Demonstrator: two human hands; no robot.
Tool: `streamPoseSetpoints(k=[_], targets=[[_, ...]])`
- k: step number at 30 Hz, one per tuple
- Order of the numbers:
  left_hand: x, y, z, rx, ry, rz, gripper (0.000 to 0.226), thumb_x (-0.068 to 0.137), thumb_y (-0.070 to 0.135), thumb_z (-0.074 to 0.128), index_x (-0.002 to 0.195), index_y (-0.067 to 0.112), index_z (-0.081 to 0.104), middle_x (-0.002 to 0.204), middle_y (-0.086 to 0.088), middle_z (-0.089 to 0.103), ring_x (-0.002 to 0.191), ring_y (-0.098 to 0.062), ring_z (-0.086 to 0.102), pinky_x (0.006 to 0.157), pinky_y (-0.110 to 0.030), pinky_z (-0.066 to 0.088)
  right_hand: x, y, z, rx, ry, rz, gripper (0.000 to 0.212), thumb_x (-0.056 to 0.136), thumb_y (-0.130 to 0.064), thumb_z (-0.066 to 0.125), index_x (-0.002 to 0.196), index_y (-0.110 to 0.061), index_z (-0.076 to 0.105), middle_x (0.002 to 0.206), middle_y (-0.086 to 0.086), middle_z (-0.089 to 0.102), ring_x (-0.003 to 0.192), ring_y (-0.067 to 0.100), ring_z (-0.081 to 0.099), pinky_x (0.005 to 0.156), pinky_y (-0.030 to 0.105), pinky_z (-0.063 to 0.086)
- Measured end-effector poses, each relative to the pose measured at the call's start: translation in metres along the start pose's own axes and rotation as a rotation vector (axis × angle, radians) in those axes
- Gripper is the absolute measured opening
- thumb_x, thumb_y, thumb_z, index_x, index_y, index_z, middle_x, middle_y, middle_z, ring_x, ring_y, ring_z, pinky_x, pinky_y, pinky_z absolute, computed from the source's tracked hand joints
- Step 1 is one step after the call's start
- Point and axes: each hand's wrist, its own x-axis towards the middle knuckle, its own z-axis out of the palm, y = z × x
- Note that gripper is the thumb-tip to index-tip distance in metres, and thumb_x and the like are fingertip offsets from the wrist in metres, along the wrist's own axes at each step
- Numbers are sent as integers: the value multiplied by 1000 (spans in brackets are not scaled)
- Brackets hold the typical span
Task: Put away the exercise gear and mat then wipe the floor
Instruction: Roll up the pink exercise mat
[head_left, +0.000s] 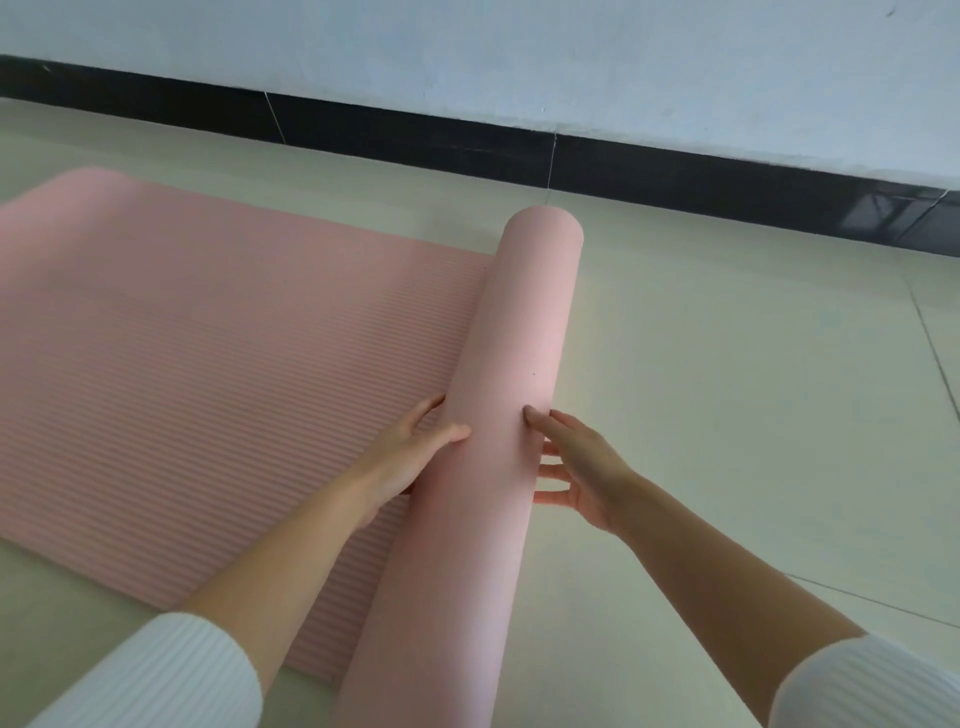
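- Mat (208, 364), pink and ribbed, lies flat on the pale floor (727, 389), filling the left side.
- Left hand (415, 452) rests at the seam where the flat mat meets the roll (524, 322), fingers straight along it, thumb laid on top.
- The roll, smooth side out, is the mat's right end wound up; it stretches away toward the black baseboard (415, 135).
- Right hand (576, 467) is spread wide, fingertips touching the roll's right flank.
- Both arms wear white ribbed sleeves (156, 675).
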Motion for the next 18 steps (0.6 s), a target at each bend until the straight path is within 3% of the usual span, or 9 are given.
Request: streamPoseSetpoints(k=[3, 5, 7, 10, 14, 18], targets=[[-2, 7, 10, -7, -19, 15, 57, 76, 45, 69, 127, 47, 42, 98, 10, 73, 81, -3, 70, 71, -24, 50, -10, -5, -10, 57, 3, 0, 34, 88, -38, 60, 119, -23, 59, 112, 6, 64, 99, 27, 65, 89, 50, 53], [-3, 10, 23, 8, -63, 26, 61, 73, 47, 72, 126, 46, 41, 97, 9, 73, 83, -5, 70, 77, -28, 53, -22, -8, -23, 101, 34, 9, 26, 87, -31, 56, 111, -21, 60, 106, 8, 63, 92, 27, 65, 78, 44, 56], [-3, 14, 41, 13, -112, 34, 62, 74, 47, 73, 127, 45, 42, 97, 8, 73, 86, -8, 70, 82, -31, 54, -33, -6, -39, 107, 76, 11, 23, 87, -30, 54, 107, -21, 60, 104, 9, 62, 88, 28, 64, 72, 41, 56], [-5, 21, 75, 32, -188, 37, 58, 76, 46, 72, 126, 44, 42, 99, 10, 73, 89, -7, 69, 80, -29, 54, -49, 2, -73, 77, 134, 22, 21, 87, -30, 53, 105, -22, 60, 105, 11, 61, 89, 29, 64, 74, 43, 56], [-6, 32, 129, 81, -301, 61, 63, 72, 50, 73, 125, 47, 38, 102, 12, 72, 95, -9, 68, 91, -38, 52, -75, 17, -126, 86, 208, 20, 21, 87, -30, 53, 105, -22, 61, 101, 9, 62, 85, 28, 63, 76, 43, 56], [-9, 45, 190, 90, -408, 81, 65, 77, 40, 72, 130, 43, 34, 106, 11, 70, 93, -6, 67, 77, -27, 49, -99, 29, -184, 105, 302, 40, 23, 86, -31, 54, 105, -22, 63, 98, 8, 63, 82, 26, 61, 72, 39, 54]])
